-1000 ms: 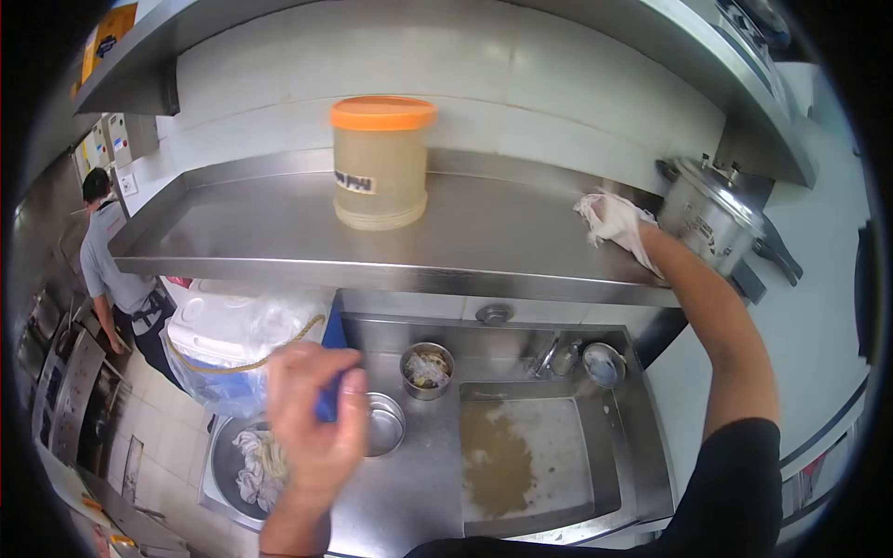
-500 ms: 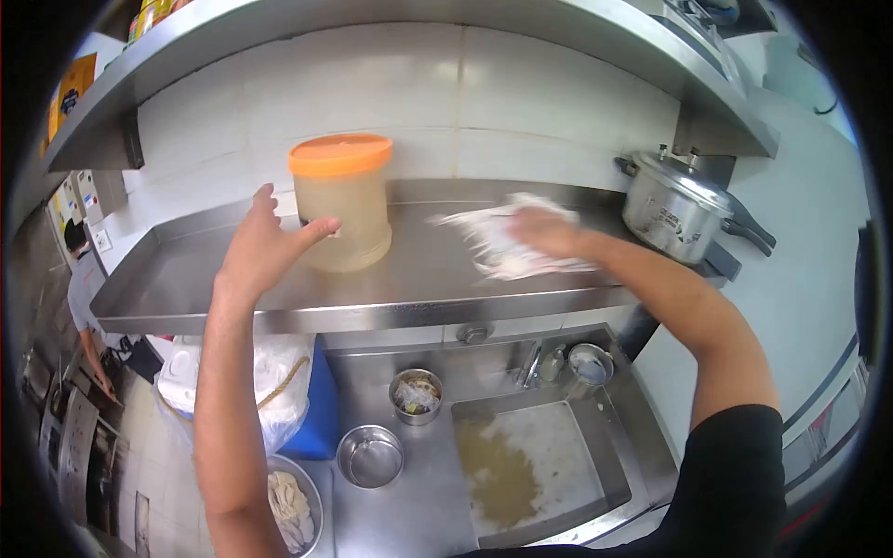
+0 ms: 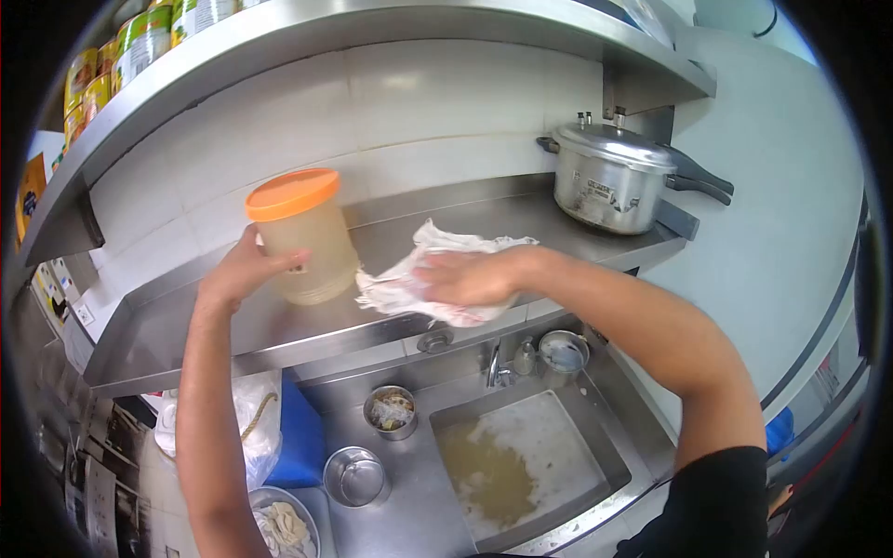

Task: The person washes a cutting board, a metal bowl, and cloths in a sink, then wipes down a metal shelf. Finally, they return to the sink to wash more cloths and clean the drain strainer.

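On the steel shelf (image 3: 186, 321), a tall translucent plastic jar (image 3: 321, 256) with an orange lid stands at the left. My left hand (image 3: 249, 270) is at the jar's left side, its thumb across the front and its other fingers partly hidden behind the jar. Just right of the jar, my right hand (image 3: 465, 277) presses a white cloth (image 3: 423, 246) onto the shelf near its front edge. The cloth is bunched under my palm and fingers, and blurred a little by motion.
A pressure cooker (image 3: 609, 181) stands at the shelf's right end. Below are a sink (image 3: 595, 465) holding murky water, a steel bowl (image 3: 358, 479), a small pot with scraps (image 3: 391, 414) and a blue box (image 3: 302, 437). An upper shelf (image 3: 400, 26) carries several cans.
My left hand has gone from beside the jar to gripping it. My right hand has swept the cloth leftward and toward the shelf's front edge. The camera view has turned and tilted.
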`<action>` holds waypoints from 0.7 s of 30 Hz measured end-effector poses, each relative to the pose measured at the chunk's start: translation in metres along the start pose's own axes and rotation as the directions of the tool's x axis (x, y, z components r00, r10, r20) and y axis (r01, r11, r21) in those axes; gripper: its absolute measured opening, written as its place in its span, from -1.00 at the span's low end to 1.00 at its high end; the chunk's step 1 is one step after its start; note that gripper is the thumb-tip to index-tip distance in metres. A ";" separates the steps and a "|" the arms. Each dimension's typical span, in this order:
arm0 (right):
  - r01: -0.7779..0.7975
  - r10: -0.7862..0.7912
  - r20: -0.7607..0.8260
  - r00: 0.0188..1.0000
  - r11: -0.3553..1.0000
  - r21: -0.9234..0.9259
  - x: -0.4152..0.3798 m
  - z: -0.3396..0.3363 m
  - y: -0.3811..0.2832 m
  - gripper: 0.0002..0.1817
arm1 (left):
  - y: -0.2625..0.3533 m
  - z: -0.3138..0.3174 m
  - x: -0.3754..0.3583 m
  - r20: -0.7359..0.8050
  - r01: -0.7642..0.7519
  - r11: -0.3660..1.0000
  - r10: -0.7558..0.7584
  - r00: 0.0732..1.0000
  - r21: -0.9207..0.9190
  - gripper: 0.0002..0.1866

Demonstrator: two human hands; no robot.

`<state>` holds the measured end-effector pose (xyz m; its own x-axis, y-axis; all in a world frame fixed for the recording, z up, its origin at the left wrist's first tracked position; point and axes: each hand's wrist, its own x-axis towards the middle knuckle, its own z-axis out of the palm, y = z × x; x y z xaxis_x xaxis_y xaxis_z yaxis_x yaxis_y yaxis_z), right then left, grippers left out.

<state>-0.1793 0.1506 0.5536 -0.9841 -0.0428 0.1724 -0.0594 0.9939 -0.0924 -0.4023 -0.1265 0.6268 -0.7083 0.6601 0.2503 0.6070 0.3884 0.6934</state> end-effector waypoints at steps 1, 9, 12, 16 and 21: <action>-0.010 0.010 0.029 1.000 1.000 0.002 -0.017 -0.010 0.010 -0.29 | 0.007 0.009 0.003 0.043 -0.048 0.998 0.049 0.998 -0.029 0.12; -0.372 0.309 -0.328 0.893 0.916 -0.149 -0.187 -0.048 0.071 -0.49 | 0.094 0.103 0.037 0.226 -0.355 0.928 0.372 0.901 -0.113 -0.04; -0.263 0.088 -0.644 0.760 0.948 -0.180 -0.213 -0.019 0.104 -0.63 | 0.109 0.148 0.072 0.137 -0.456 0.890 0.453 0.881 -0.011 -0.13; -0.364 0.036 -0.765 0.642 0.893 -0.264 -0.208 0.000 0.102 -0.71 | 0.129 0.215 0.125 0.032 -0.362 0.929 0.361 0.932 0.074 0.21; -0.243 -0.018 -0.768 0.640 0.944 -0.224 -0.160 0.019 0.056 -0.73 | 0.153 0.265 0.153 -0.034 -0.364 0.927 0.368 0.929 0.086 0.31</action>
<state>-0.0283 0.2108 0.5020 -0.5000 0.0327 0.8654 0.2208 0.9711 0.0909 -0.3225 0.2037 0.5921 -0.4469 0.7344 0.5109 0.8518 0.1747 0.4939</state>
